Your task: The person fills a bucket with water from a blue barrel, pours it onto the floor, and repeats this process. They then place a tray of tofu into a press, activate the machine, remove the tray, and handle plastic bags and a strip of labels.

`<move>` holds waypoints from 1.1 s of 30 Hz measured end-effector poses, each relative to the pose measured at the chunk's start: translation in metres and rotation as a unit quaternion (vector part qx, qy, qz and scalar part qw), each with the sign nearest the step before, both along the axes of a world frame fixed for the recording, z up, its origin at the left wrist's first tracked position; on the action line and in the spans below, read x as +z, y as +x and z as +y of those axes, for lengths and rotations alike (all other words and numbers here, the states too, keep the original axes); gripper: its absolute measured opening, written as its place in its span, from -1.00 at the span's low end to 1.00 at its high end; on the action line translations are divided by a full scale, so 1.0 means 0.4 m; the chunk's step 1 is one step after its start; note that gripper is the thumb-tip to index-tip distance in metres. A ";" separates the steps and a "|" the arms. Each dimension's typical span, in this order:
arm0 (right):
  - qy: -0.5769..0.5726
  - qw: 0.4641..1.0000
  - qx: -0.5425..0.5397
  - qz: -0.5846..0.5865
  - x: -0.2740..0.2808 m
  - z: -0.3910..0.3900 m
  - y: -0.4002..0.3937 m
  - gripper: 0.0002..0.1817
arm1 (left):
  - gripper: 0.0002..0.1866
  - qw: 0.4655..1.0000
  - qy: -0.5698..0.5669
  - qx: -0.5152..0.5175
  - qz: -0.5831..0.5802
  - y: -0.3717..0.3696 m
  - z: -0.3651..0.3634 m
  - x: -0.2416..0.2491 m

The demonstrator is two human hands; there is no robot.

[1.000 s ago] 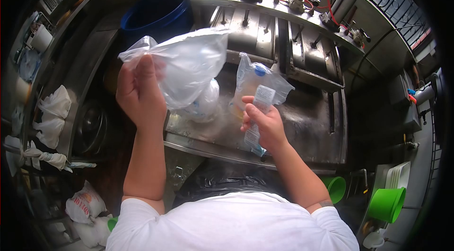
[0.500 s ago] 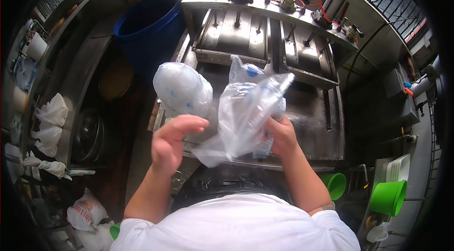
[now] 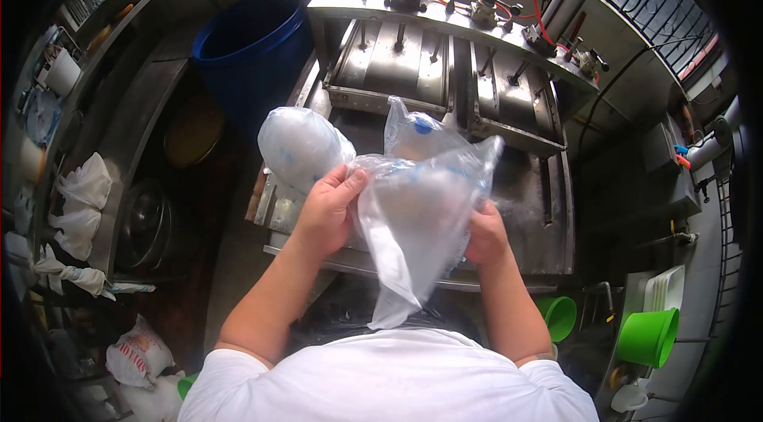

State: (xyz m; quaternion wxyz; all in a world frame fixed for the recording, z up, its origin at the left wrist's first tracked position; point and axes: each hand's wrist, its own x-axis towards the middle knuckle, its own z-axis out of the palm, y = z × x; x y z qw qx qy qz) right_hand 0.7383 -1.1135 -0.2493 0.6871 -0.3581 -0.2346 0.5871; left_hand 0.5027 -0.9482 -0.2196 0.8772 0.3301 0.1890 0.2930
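A thin, clear plastic bag point(image 3: 417, 219) hangs spread out in front of my chest, its lower end drooping toward the white shirt. My left hand point(image 3: 330, 206) pinches the bag's left edge between thumb and fingers. On the other side, my right hand point(image 3: 486, 233) is closed around the bag's right part; its fingertips are partly hidden behind the plastic. Just behind the bag, a second clear plastic item with a blue spot point(image 3: 422, 127) lies on the metal work surface point(image 3: 524, 219). A whitish, plastic-wrapped bundle point(image 3: 300, 145) rests beyond my left hand.
A metal press frame point(image 3: 445, 15) with cylinders and orange hoses stands at the back. To its left is a blue barrel point(image 3: 250, 44). Green buckets point(image 3: 650, 337) are at lower right, a printed sack point(image 3: 139, 352) at lower left, and white bags point(image 3: 79, 207) along the left shelf.
My left hand has moved up and right and now grips the bag's edge. The bag has spread wider between both hands. The wrapped bundle stays in place.
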 end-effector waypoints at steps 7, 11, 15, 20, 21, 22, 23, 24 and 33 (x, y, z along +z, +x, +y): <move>0.039 0.994 -0.099 -0.008 0.100 0.065 0.070 -0.59 | -0.75 0.995 0.069 0.058 -0.036 0.126 0.101 0.131; -0.050 0.985 -0.158 -0.039 0.112 0.197 0.104 -0.81 | -0.79 0.917 0.287 0.222 0.164 0.276 0.218 0.004; -0.264 0.942 -0.150 -0.142 -0.189 0.234 0.156 -0.77 | -0.66 0.864 0.260 0.201 0.382 0.325 0.246 -0.372; -0.327 0.934 -0.133 -0.057 -0.320 0.173 0.121 -0.65 | -0.57 0.868 0.157 0.134 0.451 0.309 0.209 -0.588; -0.329 0.933 -0.132 -0.055 -0.324 0.168 0.121 -0.65 | -0.54 0.892 0.125 0.126 0.416 0.307 0.202 -0.590; -0.320 0.936 -0.138 -0.045 -0.329 0.162 0.118 -0.65 | -0.54 0.891 0.123 0.124 0.420 0.303 0.193 -0.591; -0.308 0.940 -0.145 -0.035 -0.330 0.161 0.117 -0.64 | -0.52 0.908 0.090 0.131 0.388 0.303 0.190 -0.587; -0.306 0.940 -0.146 -0.034 -0.319 0.159 0.112 -0.64 | -0.49 0.923 0.058 0.137 0.354 0.306 0.190 -0.573; -0.268 0.954 -0.132 0.031 -0.333 0.067 0.103 -0.49 | -0.10 0.954 -0.043 0.036 0.295 0.200 0.115 -0.475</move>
